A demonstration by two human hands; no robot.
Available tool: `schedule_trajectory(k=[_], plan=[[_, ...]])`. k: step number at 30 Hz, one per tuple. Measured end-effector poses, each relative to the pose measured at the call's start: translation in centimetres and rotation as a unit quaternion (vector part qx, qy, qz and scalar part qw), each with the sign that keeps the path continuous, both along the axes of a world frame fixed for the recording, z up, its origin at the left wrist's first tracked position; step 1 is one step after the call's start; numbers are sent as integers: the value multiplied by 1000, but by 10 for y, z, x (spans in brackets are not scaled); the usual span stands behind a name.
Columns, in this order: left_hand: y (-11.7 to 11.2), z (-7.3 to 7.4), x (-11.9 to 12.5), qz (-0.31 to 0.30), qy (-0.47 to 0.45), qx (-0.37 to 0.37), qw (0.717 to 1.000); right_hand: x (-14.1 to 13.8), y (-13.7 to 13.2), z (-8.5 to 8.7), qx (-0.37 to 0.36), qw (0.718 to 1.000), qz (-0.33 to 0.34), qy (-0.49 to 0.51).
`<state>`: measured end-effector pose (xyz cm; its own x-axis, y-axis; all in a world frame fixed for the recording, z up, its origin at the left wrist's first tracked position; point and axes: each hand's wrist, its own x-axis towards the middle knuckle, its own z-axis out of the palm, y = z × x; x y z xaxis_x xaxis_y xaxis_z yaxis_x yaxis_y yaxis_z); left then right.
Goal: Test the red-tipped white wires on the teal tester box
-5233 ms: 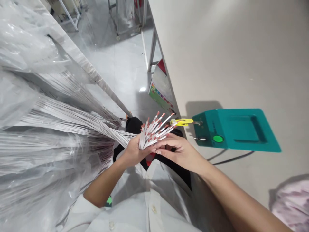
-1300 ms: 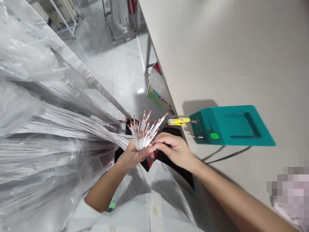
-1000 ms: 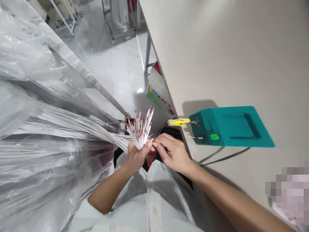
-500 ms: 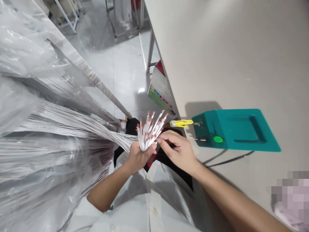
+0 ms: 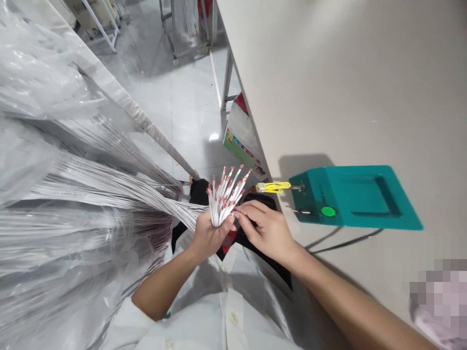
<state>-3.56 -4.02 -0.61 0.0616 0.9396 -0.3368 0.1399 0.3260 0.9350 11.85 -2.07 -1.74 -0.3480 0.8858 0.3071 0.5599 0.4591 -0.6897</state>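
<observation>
My left hand is wrapped round a bundle of white wires whose reddish-copper tips fan upward from the fist. The wires run off to the left from the hand, toward a larger mass of strands. Close beside the bundle, my right hand has its thumb and forefinger pinched together at the edge of the wire ends. What sits between those fingertips is too small to make out, though it may be one wire end. To the right stands a teal box with a round green button and a yellow clip on its front.
The beige table fills the right side. At left, plastic-covered wire bundles hang over a wrapped rail. A printed box is under the table edge. Black cables run from the teal box. A wheeled rack stands behind.
My right hand has shifted very slightly left, nearer to the bundle. The wire tips have moved a little in my left hand, which keeps its hold.
</observation>
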Motion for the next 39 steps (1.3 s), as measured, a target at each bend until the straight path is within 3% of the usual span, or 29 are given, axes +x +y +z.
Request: schedule_trajectory(k=[3, 5, 9, 13, 16, 19, 23, 27, 35, 39], plan=[[0, -1, 1, -5, 5, 15, 1000, 3, 1, 3, 135, 975, 44, -172], [-1, -4, 1, -11, 12, 23, 1000, 4, 2, 5, 175, 949, 84, -248], [-3, -11, 0, -21, 36, 30, 999, 3, 2, 10, 189, 921, 128, -315], [-2, -11, 0, -2, 34, 15, 999, 4, 1, 15, 194, 917, 117, -328], [0, -6, 1, 23, 31, 2, 999, 6, -1, 16, 186, 931, 100, -297], [2, -1, 0, 36, 44, 2, 998, 7, -3, 13, 143, 965, 40, -214], [1, 0, -1, 37, 48, 2, 998, 4, -5, 5, -9, 998, -47, -38], [-2, -5, -2, 7, 24, 3, 1000, -1, -2, 1, -108, 990, -12, 93], [1, -9, -6, -27, 11, 11, 999, -4, 1, 5, -188, 969, -16, 160], [2, -8, -6, -32, 17, 16, 999, -2, 2, 8, -126, 985, 5, 117]])
